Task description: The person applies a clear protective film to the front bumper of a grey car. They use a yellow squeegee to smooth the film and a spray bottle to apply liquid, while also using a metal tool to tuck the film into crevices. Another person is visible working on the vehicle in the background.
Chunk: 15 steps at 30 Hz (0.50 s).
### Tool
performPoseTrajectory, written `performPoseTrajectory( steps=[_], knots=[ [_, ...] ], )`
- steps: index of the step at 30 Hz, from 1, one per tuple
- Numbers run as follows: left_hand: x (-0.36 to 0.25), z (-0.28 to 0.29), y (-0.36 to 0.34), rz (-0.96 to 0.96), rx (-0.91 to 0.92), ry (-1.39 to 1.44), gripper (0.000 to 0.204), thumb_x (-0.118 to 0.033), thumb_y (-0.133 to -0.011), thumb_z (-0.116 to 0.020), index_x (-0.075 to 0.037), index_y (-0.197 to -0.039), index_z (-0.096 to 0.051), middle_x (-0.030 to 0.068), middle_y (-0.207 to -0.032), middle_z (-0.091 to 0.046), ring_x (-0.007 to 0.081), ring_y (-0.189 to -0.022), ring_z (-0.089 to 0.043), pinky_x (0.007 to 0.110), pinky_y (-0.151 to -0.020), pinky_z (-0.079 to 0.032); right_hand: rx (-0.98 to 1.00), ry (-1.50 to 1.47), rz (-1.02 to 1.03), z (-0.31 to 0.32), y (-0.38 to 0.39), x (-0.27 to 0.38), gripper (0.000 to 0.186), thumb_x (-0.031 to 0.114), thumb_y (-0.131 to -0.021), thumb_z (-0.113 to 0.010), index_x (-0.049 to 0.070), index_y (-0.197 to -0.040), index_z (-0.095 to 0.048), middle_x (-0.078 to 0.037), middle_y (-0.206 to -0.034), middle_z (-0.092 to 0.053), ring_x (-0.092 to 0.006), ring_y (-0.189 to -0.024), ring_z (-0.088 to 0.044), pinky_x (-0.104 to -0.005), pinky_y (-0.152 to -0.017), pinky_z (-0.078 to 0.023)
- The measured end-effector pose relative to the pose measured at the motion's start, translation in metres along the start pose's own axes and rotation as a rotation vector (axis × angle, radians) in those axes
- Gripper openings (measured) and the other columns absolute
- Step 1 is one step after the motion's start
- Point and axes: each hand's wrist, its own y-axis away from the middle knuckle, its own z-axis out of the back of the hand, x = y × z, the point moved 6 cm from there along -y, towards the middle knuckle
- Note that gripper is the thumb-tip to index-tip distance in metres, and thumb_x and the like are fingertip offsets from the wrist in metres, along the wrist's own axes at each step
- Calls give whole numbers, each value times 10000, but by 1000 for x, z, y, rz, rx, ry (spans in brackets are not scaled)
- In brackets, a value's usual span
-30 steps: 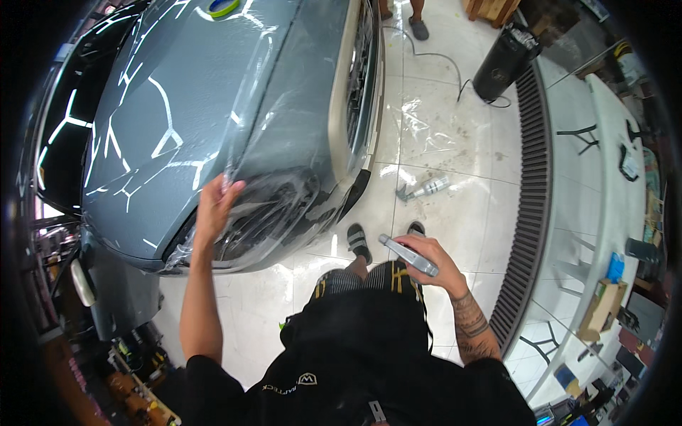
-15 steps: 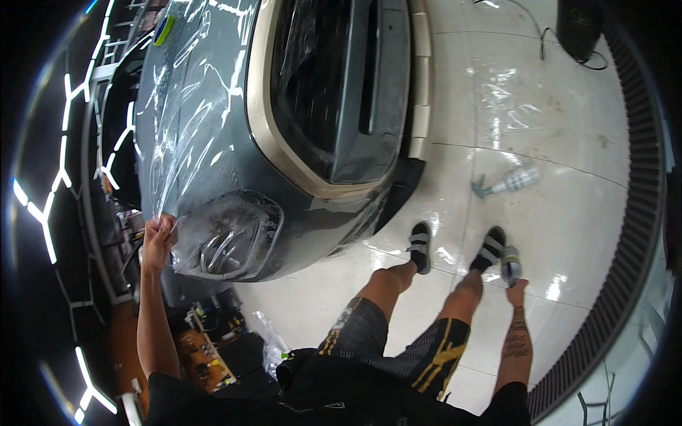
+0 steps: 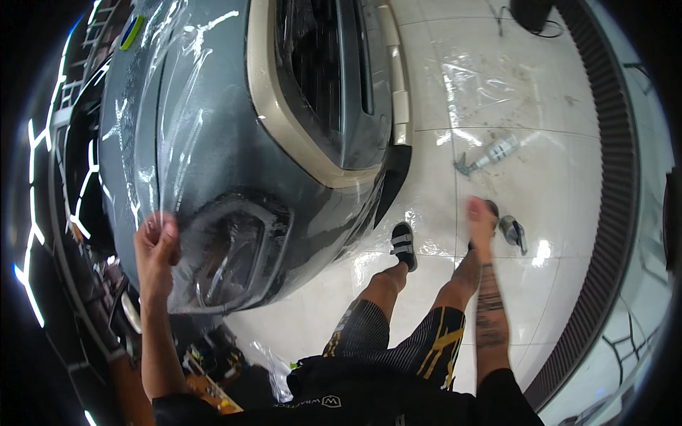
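Note:
My left hand (image 3: 157,245) is closed in a pinch on the clear film (image 3: 170,163), which runs in long wrinkles over the grey car body. Below and right of that hand lies the headlight (image 3: 234,255), wet and covered by film. My right hand (image 3: 482,221) hangs over the floor in front of my foot, smeared by motion, so its fingers cannot be read. Just right of it and apart from it is a bottle (image 3: 511,233) with a dark top. Farther off, a clear spray bottle (image 3: 497,150) with a green head lies on the tiles.
The car's beige grille surround (image 3: 280,135) and bumper fill the upper middle. A green-edged squeegee or pad (image 3: 131,32) rests on the hood. Wet tiles (image 3: 526,192) extend to a dark ribbed strip (image 3: 604,142) on the right. Crumpled film (image 3: 273,369) lies near my waist.
My right hand has come away from the bottle beside my foot and moved up and left. My left hand keeps its hold on the film. The car appears closer and shifted left.

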Motion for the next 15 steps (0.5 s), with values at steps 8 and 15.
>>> performPoseTrajectory(
  steps=[8, 15],
  knots=[
    [24, 38, -13, -182, 100, 356, 352, -372, -965, -474, -129, -714, -430, -72, -538, -351, 19, -424, -273, 209, -375, -191, 217, -303, 610, -172, 17, 377, 393, 217, -786, -698, -15, -1074, -564, -85, -933, -593, -157, -827, -574, -253, -721, -456],
    [40, 54, -15, -197, -95, 347, 379, -358, -981, -444, -109, -697, -418, -42, -563, -387, 24, -470, -316, 196, -406, -256, 753, -390, 353, -200, 6, 373, 178, 209, -815, -679, 35, -811, -640, -4, -716, -584, -95, -640, -535, -213, -622, -433]
  ],
)
